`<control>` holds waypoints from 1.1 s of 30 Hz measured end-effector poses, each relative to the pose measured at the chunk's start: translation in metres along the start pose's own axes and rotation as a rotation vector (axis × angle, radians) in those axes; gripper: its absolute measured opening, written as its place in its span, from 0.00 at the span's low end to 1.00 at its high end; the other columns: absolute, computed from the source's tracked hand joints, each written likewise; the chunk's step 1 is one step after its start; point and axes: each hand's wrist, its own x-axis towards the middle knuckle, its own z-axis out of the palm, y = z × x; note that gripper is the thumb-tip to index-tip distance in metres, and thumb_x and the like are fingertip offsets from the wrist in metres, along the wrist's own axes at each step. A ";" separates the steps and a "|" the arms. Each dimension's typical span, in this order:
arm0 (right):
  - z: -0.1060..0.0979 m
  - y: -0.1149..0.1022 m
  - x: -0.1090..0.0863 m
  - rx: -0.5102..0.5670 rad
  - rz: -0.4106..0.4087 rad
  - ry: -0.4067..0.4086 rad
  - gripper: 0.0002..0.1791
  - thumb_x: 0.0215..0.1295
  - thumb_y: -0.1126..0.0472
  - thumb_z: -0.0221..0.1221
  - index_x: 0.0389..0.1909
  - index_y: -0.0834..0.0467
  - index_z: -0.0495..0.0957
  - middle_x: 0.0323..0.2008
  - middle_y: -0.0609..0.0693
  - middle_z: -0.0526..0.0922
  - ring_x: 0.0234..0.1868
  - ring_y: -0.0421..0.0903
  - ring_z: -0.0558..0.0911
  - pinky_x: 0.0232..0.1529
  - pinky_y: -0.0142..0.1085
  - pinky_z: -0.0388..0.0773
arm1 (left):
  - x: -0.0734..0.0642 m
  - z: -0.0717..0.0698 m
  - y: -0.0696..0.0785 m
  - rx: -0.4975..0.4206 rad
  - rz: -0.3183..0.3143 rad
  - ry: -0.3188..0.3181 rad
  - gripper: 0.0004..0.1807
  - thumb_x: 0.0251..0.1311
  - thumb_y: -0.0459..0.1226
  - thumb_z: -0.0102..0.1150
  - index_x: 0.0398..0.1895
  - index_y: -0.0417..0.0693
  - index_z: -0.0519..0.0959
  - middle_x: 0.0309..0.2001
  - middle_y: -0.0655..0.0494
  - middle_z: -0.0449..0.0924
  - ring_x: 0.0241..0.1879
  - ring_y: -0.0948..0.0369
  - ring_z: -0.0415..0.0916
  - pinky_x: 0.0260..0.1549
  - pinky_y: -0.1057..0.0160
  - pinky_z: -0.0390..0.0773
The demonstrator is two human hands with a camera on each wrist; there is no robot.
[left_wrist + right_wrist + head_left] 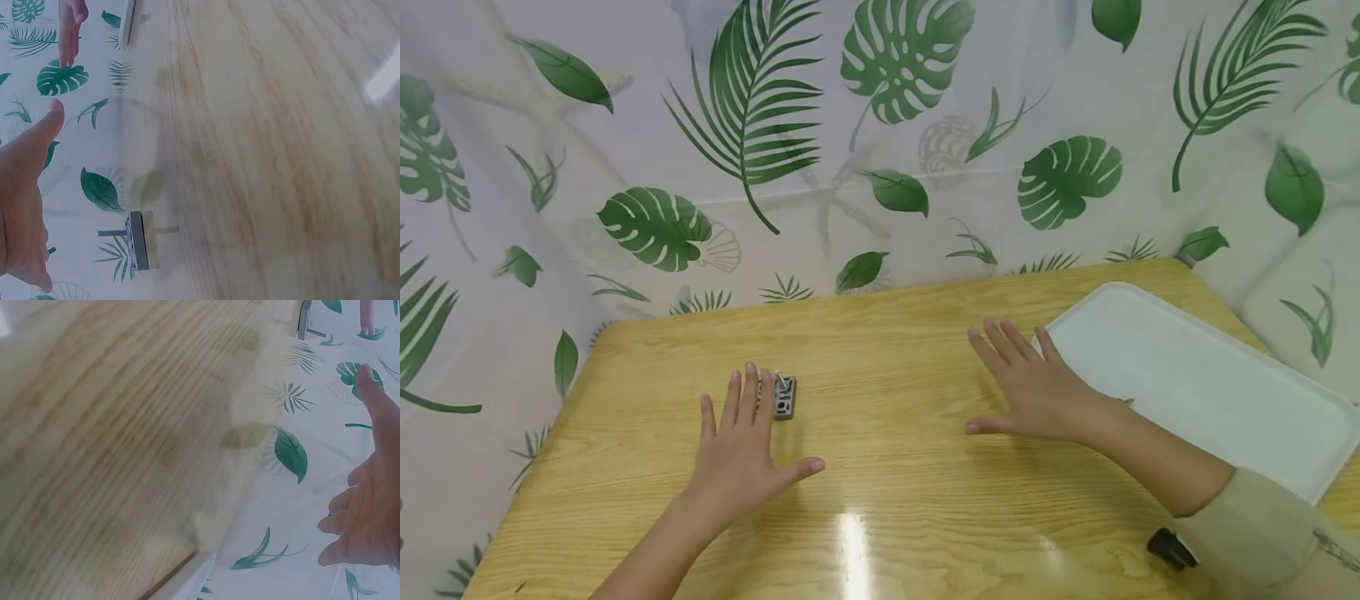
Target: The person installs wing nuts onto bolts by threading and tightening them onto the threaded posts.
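My left hand (737,457) hovers over the left part of the table, fingers spread and straight, holding nothing. Just beyond its fingertips lies a small grey metal block (786,398) with dark cutouts, partly hidden by the fingers in the head view. A thin pin (111,233) stands up from the block's top face, as the left wrist view shows. To the right, my right hand (1033,392) is held above the table with its fingers spread and nothing in it. It overlaps the left edge of a white tray (1187,358) in the head view.
The wooden table (880,358) has rounded far corners and a patterned leaf cloth (820,250) hanging behind it. A small thin dark item (1126,402) shows at the tray, partly behind the right wrist. Something black (1171,550) sits beside the right sleeve.
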 end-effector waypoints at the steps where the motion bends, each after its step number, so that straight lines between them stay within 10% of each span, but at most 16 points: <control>1: 0.000 -0.001 0.002 -0.001 -0.004 0.002 0.62 0.51 0.25 0.53 0.75 0.59 0.38 0.74 0.62 0.37 0.73 0.62 0.41 0.65 0.66 0.33 | 0.000 0.000 -0.001 0.002 -0.002 0.001 0.66 0.46 0.75 0.48 0.74 0.40 0.35 0.74 0.41 0.30 0.73 0.44 0.29 0.64 0.33 0.33; 20: 0.011 -0.041 0.042 -0.051 -0.097 -0.006 0.60 0.52 0.25 0.53 0.75 0.57 0.40 0.74 0.58 0.41 0.74 0.58 0.45 0.67 0.63 0.36 | 0.004 0.003 -0.032 -0.073 -0.095 -0.086 0.66 0.48 0.72 0.50 0.74 0.37 0.33 0.74 0.38 0.32 0.72 0.40 0.30 0.63 0.32 0.29; 33: 0.024 -0.059 0.078 -0.070 -0.136 -0.034 0.58 0.55 0.26 0.52 0.75 0.57 0.41 0.74 0.58 0.45 0.73 0.57 0.49 0.69 0.60 0.40 | 0.017 0.015 -0.066 -0.224 -0.035 -0.089 0.66 0.50 0.66 0.58 0.73 0.36 0.31 0.74 0.37 0.31 0.72 0.40 0.34 0.67 0.40 0.41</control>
